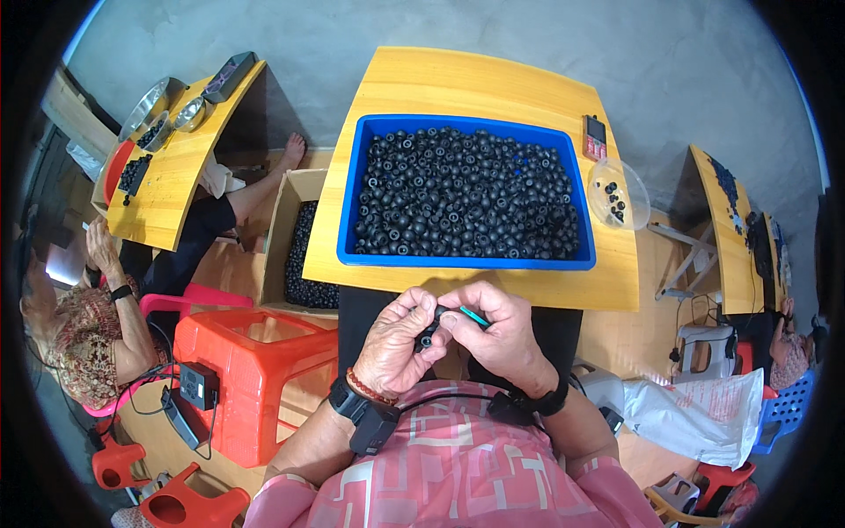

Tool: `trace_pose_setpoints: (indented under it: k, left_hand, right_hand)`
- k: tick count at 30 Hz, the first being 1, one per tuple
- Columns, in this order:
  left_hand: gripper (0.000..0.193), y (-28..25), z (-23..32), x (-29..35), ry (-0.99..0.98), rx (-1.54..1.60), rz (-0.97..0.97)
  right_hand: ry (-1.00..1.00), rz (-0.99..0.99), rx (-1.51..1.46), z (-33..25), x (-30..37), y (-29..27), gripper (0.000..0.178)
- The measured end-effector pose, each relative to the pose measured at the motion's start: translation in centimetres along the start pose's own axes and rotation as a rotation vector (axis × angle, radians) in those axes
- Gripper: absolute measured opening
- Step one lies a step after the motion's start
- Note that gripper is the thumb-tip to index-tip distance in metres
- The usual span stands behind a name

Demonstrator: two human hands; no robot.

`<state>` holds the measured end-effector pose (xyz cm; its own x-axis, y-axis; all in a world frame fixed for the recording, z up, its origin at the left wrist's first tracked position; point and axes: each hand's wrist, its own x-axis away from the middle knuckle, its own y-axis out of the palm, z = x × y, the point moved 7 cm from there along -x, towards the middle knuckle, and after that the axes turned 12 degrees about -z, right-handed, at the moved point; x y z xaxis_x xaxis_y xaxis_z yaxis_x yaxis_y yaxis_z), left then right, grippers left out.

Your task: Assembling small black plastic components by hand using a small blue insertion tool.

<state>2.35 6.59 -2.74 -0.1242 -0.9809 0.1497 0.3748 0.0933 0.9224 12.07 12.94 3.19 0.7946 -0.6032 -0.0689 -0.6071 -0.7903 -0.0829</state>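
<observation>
Both my hands meet in front of my chest, just short of the table's near edge. My left hand [400, 341] is closed round a few small round black parts [426, 337]; one shows a hole. Between the thumb and fingers of my right hand [497, 334] is a thin green tool [475, 317], its tip hidden by the fingers near a black part. Beyond my hands stands a blue tray [466, 262], filled with many black hollow ball-like parts [466, 194]. A clear round dish [641, 209] with several black parts lies right of the tray.
The yellow table [484, 75] also bears a red phone-like device [595, 138]. A cardboard box [275, 255] of black parts stands left below it. Beside me is a red stool [238, 378]; a white sack [704, 414] lies right. Another person [97, 339] sits left at a second table [180, 167].
</observation>
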Motion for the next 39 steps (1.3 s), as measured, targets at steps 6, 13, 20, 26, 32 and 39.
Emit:
trace_pose_setpoints:
  k: [6, 13, 20, 26, 32, 39]
  left_hand:
    - [0.011, 0.2, 0.3, 0.2, -0.010, -0.139, 0.042]
    - [0.008, 0.8, 0.2, 0.0, -0.020, 0.031, -0.035]
    - [0.011, 0.3, 0.1, 0.0, -0.034, 0.008, -0.022]
    - [0.011, 0.3, 0.5, 0.5, -0.027, -0.072, 0.033]
    - [0.012, 0.2, 0.4, 0.6, -0.058, -0.110, 0.060]
    - [0.012, 0.1, 0.3, 0.6, -0.069, -0.085, -0.014]
  right_hand:
    - [0.017, 0.163, 0.056, 1.3, 0.4, -1.0, 0.010]
    - [0.062, 0.086, -0.168, 1.6, 0.2, -1.5, 0.011]
    - [0.026, 0.009, -0.016, 0.9, -0.2, -1.2, 0.017]
    - [0.027, 0.036, 0.049, 0.5, -0.1, -1.0, 0.010]
    - [0.040, 0.027, 0.012, 0.3, -0.4, -1.1, 0.006]
    - [0.140, -0.037, -0.126, 1.2, -0.4, -0.9, 0.010]
